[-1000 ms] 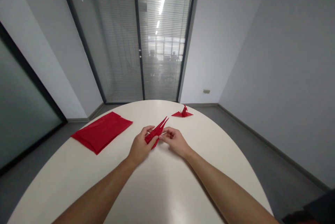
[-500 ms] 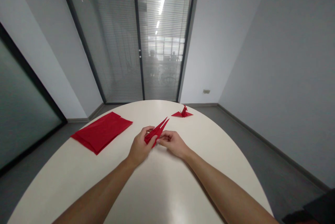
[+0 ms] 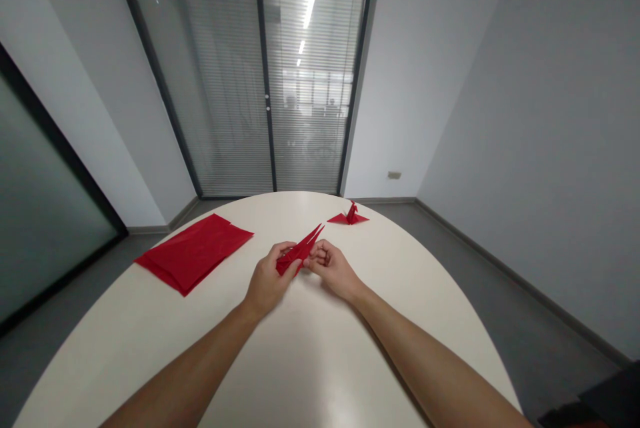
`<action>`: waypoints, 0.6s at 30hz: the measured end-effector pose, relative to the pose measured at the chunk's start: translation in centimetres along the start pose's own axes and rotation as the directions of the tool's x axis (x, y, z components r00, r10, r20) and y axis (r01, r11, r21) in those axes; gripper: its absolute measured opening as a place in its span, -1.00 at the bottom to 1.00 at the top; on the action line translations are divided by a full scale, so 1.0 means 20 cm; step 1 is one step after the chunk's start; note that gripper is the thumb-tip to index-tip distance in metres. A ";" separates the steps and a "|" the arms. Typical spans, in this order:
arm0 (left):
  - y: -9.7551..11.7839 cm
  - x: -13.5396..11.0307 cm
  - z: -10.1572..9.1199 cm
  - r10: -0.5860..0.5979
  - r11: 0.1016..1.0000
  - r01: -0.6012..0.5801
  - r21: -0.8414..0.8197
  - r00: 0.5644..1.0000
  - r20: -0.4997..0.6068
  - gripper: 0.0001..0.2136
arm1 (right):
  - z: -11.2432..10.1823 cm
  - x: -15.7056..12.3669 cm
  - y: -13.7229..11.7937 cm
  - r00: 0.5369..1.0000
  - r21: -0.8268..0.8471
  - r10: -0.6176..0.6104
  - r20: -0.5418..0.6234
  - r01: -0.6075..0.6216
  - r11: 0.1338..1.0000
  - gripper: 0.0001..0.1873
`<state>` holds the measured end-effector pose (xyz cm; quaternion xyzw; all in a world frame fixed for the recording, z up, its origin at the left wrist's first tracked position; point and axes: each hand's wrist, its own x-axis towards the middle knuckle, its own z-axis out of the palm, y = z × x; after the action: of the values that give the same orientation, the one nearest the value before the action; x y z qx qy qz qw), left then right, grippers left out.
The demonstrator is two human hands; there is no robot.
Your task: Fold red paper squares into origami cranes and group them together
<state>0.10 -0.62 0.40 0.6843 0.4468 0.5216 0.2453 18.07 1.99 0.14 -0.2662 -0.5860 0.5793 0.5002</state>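
A piece of folded red origami paper [image 3: 303, 248] is held just above the table, its two narrow points aimed up and to the right. My left hand [image 3: 269, 279] grips its left side, thumb on top and fingers behind. At its right edge my right hand [image 3: 333, 269] pinches the paper between thumb and curled fingers. Part of the paper is hidden by the fingers. Farther back on the right stands a finished-looking red origami crane [image 3: 351, 215] with spread wings, apart from both hands.
Red paper sheets [image 3: 197, 251] lie stacked at the left of the round white table [image 3: 310, 361]. Beyond its far edge are glass doors [image 3: 270, 148] with blinds. A dark object [image 3: 613, 395] shows at the lower right corner.
My right hand has shifted slightly up and right along the paper's edge. The two points sit closer together, and the lower right part of the paper looks folded differently. My left hand stays put.
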 end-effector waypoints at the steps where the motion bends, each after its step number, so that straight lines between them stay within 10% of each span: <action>1: 0.00 0.00 0.00 -0.004 1.000 0.004 -0.007 1.000 0.006 -0.70 | 0.00 0.00 0.00 1.000 0.011 0.000 -0.008 0.000 1.000 -0.65; 18: 0.03 0.01 0.01 -0.069 0.992 0.072 -0.099 0.997 0.035 -0.76 | -0.01 0.00 -0.05 0.999 -0.155 -0.022 -0.033 0.017 0.988 -0.65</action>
<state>0.42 -0.64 0.90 0.6630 0.4400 0.5237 0.3044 18.48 1.78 1.02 -0.3084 -0.6231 0.5223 0.4938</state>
